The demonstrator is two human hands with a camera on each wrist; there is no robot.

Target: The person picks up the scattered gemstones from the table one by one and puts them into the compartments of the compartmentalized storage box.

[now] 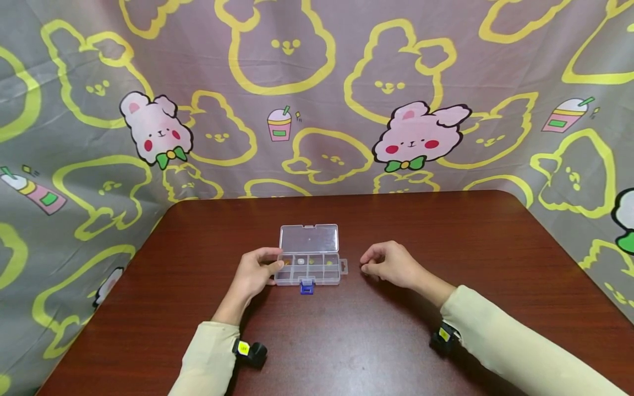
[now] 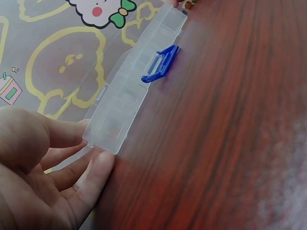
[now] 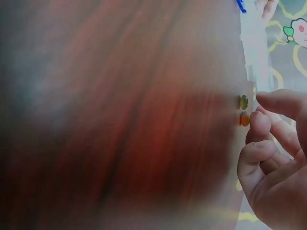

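A clear compartment box stands with its lid raised at the back and its blue latch at the front. Small orange, white and yellowish pieces lie in its rear compartments. At the box's left end, my left hand grips it between thumb and fingers, also visible in the left wrist view. To the right of the box, my right hand has bent fingers with a gap at the tips. Close to those fingertips, the right wrist view shows a green bead and an orange bead.
The dark red-brown table reflects light near its front. Behind it hangs a grey curtain with yellow outlines and rabbit faces. A hanging tab sticks out from the box's right end.
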